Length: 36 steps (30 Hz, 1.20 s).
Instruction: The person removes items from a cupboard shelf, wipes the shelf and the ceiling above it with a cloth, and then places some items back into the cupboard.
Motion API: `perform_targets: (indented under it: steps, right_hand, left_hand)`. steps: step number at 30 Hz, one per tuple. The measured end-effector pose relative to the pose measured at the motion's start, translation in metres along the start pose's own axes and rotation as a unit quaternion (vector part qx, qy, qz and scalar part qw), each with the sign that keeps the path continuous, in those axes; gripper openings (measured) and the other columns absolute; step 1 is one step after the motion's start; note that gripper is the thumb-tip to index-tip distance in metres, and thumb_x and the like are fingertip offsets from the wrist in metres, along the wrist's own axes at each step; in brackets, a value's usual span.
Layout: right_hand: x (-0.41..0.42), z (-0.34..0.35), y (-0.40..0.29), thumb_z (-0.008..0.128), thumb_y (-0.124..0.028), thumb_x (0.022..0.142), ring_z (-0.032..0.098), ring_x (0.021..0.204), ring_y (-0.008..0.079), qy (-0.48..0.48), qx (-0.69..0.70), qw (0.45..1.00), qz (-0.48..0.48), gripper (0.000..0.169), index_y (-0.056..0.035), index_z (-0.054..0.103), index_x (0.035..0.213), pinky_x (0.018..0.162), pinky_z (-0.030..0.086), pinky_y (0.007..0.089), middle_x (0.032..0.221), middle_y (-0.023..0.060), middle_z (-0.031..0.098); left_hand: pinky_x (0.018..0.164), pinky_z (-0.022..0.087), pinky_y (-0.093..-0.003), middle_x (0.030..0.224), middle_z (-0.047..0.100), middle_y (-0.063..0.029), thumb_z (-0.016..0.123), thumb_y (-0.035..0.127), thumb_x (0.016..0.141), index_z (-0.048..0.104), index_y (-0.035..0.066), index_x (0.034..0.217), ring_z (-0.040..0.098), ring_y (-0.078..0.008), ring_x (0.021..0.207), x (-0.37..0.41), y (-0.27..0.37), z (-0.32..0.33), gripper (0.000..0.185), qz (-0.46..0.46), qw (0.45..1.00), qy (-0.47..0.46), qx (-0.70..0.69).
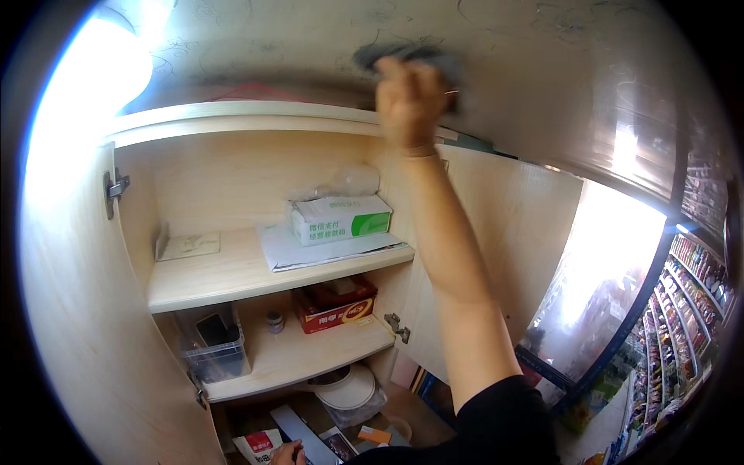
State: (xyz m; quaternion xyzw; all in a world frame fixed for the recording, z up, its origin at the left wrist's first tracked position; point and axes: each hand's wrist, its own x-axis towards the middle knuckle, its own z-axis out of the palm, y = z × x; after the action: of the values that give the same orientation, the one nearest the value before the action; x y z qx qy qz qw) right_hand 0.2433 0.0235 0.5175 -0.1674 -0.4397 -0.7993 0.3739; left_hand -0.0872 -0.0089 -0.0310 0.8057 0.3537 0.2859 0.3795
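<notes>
My right hand (410, 102) is raised above the top edge of an open wooden cabinet (250, 119) and is blurred. It grips a dark grey cloth (444, 61), held up near the patterned ceiling. Low in the picture, the fingers of my left hand (289, 453) show at the bottom edge, beside a white packet with a red patch (258, 444) and a long grey flat object (299, 430). Whether the left hand holds anything cannot be made out.
A white-and-green box (340, 220) lies on papers (325, 256) on the upper shelf. Below are a clear plastic bin (218, 354), a small jar (274, 321) and a red box (334, 314). Open doors flank the cabinet at left (75, 261) and right (505, 232). Stocked shop shelves (668, 325) stand far right.
</notes>
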Motion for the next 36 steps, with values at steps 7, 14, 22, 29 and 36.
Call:
perform_targets:
  steps: [7,14,22,29,36]
  right_hand:
    - [0.096,-0.058,0.016,0.054,0.001,0.075,0.052,0.078,0.023,0.256,0.018,0.966,-0.031,0.025,-0.0053,0.058,0.099,0.074,0.042,0.0348,0.084,0.0042,0.056]
    - [0.001,0.013,-0.004,0.063,-0.011,0.075,0.055,0.07,0.0173,0.013,0.021,1.0,-0.007,0.02,-0.0211,0.063,0.092,0.077,0.04,0.0375,0.073,-0.0028,0.056]
    - [0.111,-0.083,0.045,0.047,0.006,0.075,0.053,0.078,0.0204,0.305,-0.01,0.951,-0.047,0.022,0.0013,0.051,0.097,0.075,0.046,0.0324,0.089,0.0119,0.052]
    - [-0.029,0.009,0.014,0.057,0.003,0.065,0.055,0.083,0.024,-0.055,0.023,0.997,0.048,0.033,-0.0175,0.064,0.09,0.077,0.042,0.038,0.078,0.0038,0.057]
    - [0.126,-0.088,0.029,0.056,-0.002,0.079,0.056,0.078,0.0252,0.31,0.009,0.951,-0.006,0.025,-0.0019,0.053,0.104,0.077,0.043,0.0391,0.09,0.012,0.057]
  left_hand:
    - [0.087,0.044,-0.0384,0.108,0.059,-0.0197,0.054,0.011,0.087,0.056,0.002,0.113,0.056,-0.0338,0.1,0.006,0.002,0.009,0.028,-0.028,0.999,0.028,-0.018]
    - [0.085,0.045,-0.0386,0.104,0.061,-0.0186,0.053,0.009,0.085,0.058,0.002,0.113,0.058,-0.0331,0.097,0.005,0.019,0.0,0.029,-0.07,0.997,-0.002,-0.033]
    - [0.084,0.045,-0.0394,0.102,0.061,-0.0193,0.054,0.008,0.084,0.058,0.002,0.111,0.058,-0.0344,0.095,0.005,-0.005,0.01,0.029,0.011,0.999,0.043,-0.02]
    - [0.086,0.044,-0.0398,0.101,0.062,-0.0193,0.052,0.009,0.085,0.057,0.002,0.113,0.057,-0.0345,0.096,0.019,0.003,0.005,0.029,0.032,0.999,0.006,0.013]
    - [0.086,0.043,-0.04,0.102,0.061,-0.0206,0.052,0.009,0.086,0.056,0.001,0.113,0.057,-0.0351,0.097,0.006,-0.003,0.007,0.029,-0.076,0.996,-0.024,-0.039]
